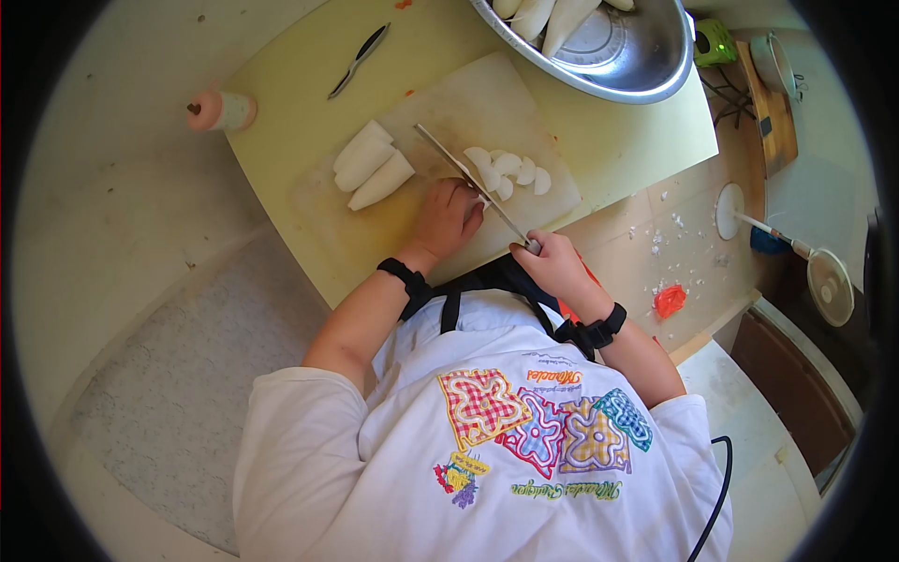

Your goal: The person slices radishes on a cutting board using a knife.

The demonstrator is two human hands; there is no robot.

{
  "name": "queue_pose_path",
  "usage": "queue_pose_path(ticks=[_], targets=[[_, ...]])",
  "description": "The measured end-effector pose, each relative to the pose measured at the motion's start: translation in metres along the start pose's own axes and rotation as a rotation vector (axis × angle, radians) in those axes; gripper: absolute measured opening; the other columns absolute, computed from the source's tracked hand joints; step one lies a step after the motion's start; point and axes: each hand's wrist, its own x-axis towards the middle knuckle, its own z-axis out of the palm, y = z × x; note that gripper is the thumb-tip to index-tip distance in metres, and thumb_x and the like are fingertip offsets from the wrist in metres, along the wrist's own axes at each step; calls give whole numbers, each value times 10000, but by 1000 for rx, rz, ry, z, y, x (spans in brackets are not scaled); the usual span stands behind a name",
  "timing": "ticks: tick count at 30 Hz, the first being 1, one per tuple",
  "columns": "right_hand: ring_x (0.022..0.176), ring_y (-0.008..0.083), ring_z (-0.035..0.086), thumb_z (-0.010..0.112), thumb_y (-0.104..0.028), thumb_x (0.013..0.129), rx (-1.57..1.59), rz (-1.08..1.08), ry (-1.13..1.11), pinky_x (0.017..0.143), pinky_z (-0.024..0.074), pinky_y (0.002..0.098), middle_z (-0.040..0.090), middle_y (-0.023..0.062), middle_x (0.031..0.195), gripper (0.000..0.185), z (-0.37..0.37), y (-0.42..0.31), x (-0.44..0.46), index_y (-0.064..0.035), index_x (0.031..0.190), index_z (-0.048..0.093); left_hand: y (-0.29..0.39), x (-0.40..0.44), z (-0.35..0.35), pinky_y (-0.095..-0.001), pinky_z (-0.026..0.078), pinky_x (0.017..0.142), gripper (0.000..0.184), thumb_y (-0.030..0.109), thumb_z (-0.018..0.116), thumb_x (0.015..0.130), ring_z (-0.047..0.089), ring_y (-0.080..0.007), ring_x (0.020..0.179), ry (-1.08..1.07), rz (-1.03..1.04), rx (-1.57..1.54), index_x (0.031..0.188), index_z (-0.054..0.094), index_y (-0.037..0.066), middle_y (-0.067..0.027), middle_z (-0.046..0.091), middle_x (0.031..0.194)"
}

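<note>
A knife lies across a pale cutting board, its handle wrapped by my right hand at the board's near edge. Just left of the blade, my left hand has its fingers curled over a piece of white radish, mostly hidden under them. Thin white slices are scattered on the board to the right of the blade. Peeled white radish pieces lie side by side on the board's left part.
At the top right, a metal basin holds several whole white radishes. A peeler lies near the table's far side. A pink-capped bottle stands at the left corner. Scraps and a red bag are on the floor.
</note>
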Motion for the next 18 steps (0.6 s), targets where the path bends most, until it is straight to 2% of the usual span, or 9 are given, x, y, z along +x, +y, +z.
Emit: queue_pose_path(ticks=[7, 15, 18], targets=[[567, 310, 602, 664, -301, 866, -10, 11, -12, 579, 478, 383, 604, 188, 631, 343, 0, 3, 2, 40, 833, 639, 0, 0, 0, -446, 464, 843, 276, 88, 712, 782, 555, -368, 959, 31, 22, 19, 1008, 560, 41, -171, 563, 1037], [576, 277, 604, 660, -276, 881, 42, 15, 3, 585, 481, 375, 623, 179, 657, 309, 2, 2, -6, 30, 917, 663, -4, -4, 4, -447, 457, 846, 271, 99, 721, 773, 548, -365, 962, 22, 8, 32, 1000, 578, 57, -168, 553, 1038], [554, 260, 572, 673, -277, 880, 31, 66, -6, 569, 466, 370, 597, 162, 633, 312, -2, 3, -14, 34, 862, 643, -6, -3, 5, -446, 454, 850, 260, 102, 717, 778, 548, -363, 959, 20, 22, 21, 998, 585, 60, -167, 554, 1029]])
